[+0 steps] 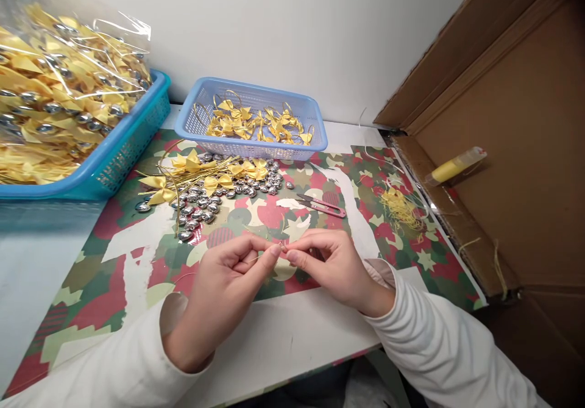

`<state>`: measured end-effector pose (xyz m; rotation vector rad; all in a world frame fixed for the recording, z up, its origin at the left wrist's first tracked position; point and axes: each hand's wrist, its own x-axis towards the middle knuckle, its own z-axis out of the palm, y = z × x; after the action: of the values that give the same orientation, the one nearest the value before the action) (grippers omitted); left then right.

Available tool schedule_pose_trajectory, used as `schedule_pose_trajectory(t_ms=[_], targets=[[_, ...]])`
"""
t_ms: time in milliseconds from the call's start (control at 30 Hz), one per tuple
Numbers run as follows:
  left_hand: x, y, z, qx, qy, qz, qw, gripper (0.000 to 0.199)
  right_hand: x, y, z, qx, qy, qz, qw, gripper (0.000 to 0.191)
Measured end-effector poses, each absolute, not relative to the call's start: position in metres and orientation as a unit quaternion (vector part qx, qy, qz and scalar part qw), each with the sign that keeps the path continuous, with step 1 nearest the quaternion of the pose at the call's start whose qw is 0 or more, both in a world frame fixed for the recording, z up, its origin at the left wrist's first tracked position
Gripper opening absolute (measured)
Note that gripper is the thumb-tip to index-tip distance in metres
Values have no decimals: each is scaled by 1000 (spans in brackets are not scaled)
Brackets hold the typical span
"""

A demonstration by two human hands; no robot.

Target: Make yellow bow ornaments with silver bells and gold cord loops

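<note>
My left hand (231, 283) and my right hand (331, 268) meet low over the middle of the patterned sheet, thumb and forefinger pinched in each. Between the fingertips runs a thin pale cord (256, 258); its knot or end is too small to make out. Just beyond the hands lies a pair of thread snips (326, 208) with pinkish handles. Shiny silver beads (196, 213) are heaped at the left, with yellow ribbon bows (161, 189) on gold cords across the top of them.
A blue basket (256, 147) at the back holds finished-looking bows with cord loops. On the left, a larger blue basket (137, 130) bears a clear bag (105, 36) of bows and beads. Yellow thread scraps (402, 208) and a yellow tube (457, 166) are at right, beside cardboard (507, 109).
</note>
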<state>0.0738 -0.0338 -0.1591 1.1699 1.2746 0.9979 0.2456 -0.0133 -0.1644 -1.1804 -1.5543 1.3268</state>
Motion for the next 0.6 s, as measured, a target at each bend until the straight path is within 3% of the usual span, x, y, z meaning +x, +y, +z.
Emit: schedule_pose_trajectory(t_ms=[600], targets=[[73, -33, -158, 496, 534, 410, 548, 33, 245, -13, -165, -465, -612, 517, 377, 14]])
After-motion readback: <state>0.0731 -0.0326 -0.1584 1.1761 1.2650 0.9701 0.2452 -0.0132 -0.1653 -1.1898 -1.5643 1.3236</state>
